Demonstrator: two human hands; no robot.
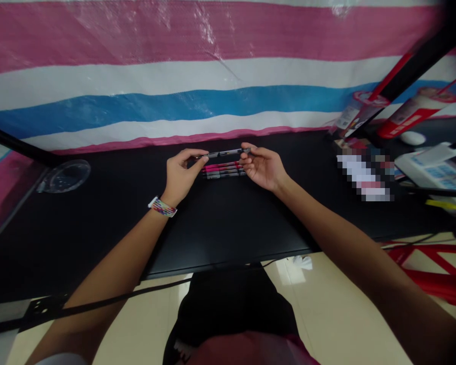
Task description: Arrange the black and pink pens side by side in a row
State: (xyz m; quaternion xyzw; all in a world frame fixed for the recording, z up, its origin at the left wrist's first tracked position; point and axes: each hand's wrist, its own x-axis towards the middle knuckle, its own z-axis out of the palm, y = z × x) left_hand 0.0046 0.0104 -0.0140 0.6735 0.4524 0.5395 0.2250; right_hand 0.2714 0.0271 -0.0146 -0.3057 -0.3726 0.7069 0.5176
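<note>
A black table [99,223] stands against a pink, white and blue striped sheet [175,76], with pale floor below its near edge, a clear lid [64,176] at far left and cups [406,111] and papers crowding the right, leaving the middle and near side bare. The left hand [180,175] and right hand [262,166] each pinch one end of a pen [228,152] with fingertips, other fingers loosely curled, holding it level, long axis left to right, just above a row of pens [223,170] lying the same way
</note>
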